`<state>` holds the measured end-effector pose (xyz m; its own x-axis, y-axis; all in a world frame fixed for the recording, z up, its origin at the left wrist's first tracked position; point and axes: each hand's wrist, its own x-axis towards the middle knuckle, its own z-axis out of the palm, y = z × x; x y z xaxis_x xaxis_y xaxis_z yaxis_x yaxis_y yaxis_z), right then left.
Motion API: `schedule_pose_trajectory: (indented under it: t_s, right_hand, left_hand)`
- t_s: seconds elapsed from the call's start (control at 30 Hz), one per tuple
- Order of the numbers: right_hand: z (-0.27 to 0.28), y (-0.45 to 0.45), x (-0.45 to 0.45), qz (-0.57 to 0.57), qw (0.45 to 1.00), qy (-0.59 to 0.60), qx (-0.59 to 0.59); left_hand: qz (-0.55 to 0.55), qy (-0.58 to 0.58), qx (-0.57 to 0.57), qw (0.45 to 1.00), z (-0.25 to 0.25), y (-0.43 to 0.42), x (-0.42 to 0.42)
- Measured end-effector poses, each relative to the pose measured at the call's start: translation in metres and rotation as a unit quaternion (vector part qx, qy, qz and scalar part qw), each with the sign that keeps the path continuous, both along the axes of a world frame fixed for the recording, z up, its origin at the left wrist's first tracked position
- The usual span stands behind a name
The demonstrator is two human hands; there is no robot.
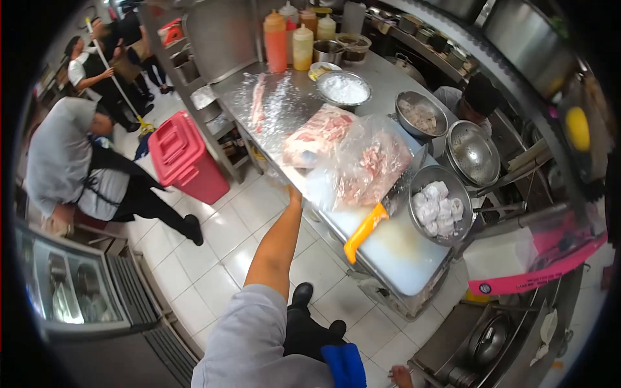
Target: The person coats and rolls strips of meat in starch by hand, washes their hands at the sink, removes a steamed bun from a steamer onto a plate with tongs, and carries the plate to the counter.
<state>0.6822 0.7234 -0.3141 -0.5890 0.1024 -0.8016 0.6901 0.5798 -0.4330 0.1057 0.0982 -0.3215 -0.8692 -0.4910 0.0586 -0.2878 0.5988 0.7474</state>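
Observation:
My left hand [294, 195] is at the table's near edge, its fingers blurred and mostly hidden beside clear plastic. At the bottom edge, only part of my right hand [401, 376] shows, low and away from the table; its grip is unclear. Raw meat [323, 132] lies on the steel table [242, 107], next to a clear plastic bag with meat [372, 161]. An orange-handled knife [365, 231] rests on the white cutting board [404, 252]. Right of it, a steel bowl holds white-coated pieces [440, 208]. A bowl of white powder [345, 88] stands farther back.
Squeeze bottles [275, 42] stand at the back. Bowls [420, 113] and a colander [473, 154] line the right side. A red lidded bin [184, 158] is on the floor, left. One person [97, 161] stands near it; others are behind, and another crouches beyond the table.

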Motion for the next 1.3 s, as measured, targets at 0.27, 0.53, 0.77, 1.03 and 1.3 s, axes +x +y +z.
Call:
schedule_pose_trajectory:
  t_s: [0.27,0.53,0.77,1.03,1.3]
  right_hand:
    - [0.027,-0.043,0.091,-0.267,0.933,-0.113,-0.213]
    - [0.096,-0.153,-0.128,-0.136,0.989,-0.003,-0.06]
    - [0.09,-0.154,-0.135,-0.129,0.99,0.006,-0.05]
    - [0.078,-0.118,-0.065,-0.109,0.989,-0.096,0.011]
    - [0.081,-0.074,-0.049,-0.052,0.998,0.027,0.019]
  left_hand:
    - [0.032,-0.04,0.138,0.989,-0.01,0.009,-0.055]
    - [0.043,-0.009,0.301,0.953,-0.002,0.002,-0.051]
    - [0.059,0.049,0.482,0.873,0.006,0.007,-0.025]
    - [0.044,0.067,0.604,0.793,0.028,-0.005,-0.011]
    - [-0.016,0.02,0.635,0.772,0.075,-0.012,0.07]
